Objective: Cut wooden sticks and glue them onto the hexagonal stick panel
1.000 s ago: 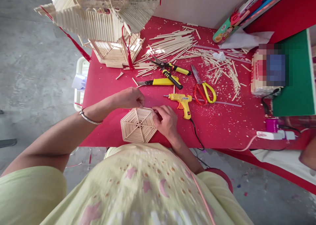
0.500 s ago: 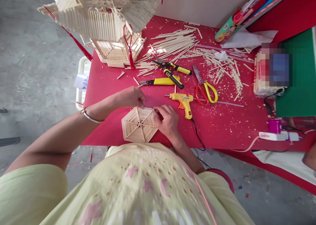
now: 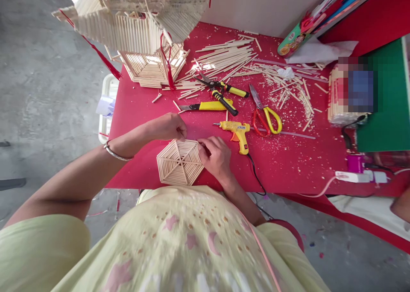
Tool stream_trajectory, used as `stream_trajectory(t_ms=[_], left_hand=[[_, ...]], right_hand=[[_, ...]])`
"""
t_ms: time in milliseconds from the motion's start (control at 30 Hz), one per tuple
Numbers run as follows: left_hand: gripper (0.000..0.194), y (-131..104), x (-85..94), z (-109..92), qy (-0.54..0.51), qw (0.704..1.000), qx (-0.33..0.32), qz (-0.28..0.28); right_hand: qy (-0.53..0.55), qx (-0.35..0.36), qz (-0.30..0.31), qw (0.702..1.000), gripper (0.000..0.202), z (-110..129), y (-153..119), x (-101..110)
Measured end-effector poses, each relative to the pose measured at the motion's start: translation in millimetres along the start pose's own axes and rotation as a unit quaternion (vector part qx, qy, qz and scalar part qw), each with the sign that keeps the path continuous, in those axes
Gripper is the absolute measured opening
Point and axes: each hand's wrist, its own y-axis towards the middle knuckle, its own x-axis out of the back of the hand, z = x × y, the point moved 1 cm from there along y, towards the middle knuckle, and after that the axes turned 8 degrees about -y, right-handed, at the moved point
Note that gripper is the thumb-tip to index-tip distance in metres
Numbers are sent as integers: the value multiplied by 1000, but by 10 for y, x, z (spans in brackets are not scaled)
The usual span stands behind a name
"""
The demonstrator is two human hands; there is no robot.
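A hexagonal panel of thin wooden sticks (image 3: 180,162), with spokes meeting at its middle, lies flat on the red tabletop (image 3: 134,172) close to my body. My left hand (image 3: 173,126) is closed in a pinch just at the panel's far edge. What its fingertips hold is too small to make out. At the far right corner, my right hand (image 3: 218,156) has its thumb and fingers curled onto the panel's edge. Right of that hand rests a yellow glue gun (image 3: 237,132), its nozzle pointing left.
Beyond lie a yellow utility knife (image 3: 211,106), black-and-yellow pliers (image 3: 221,93), scissors (image 3: 264,112) and loose sticks (image 3: 227,55) with scraps. A tasselled stick model (image 3: 118,33) stands far left. At right are a stick bundle (image 3: 336,95), a power adapter (image 3: 352,176) and another person's arm (image 3: 400,204).
Hardly anything differs. My left hand has tilted slightly at the panel's far edge, while the whole view has shifted a few pixels.
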Motion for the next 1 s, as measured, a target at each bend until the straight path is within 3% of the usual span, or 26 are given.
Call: stream_trajectory(t_ms=[233,533,733,867,1000], left_hand=[[13,-76,-57,78,13,999,17,-25],[14,-141,-83,47,50,998,-7,-42],[13,-72,-159,-48,35,996,-67,-56],[18,-40,-203,-29,6,990,-123,-66],[20,-64,-200,-4,11,988,-138,-72]], right_hand=[[2,-4,6,1000,22,-10,-17,-19],[5,0,28,1000,20,8,8,5],[-7,-4,39,999,22,10,10,9],[-11,-1,45,999,23,10,9,16],[-8,3,41,999,25,9,13,18]])
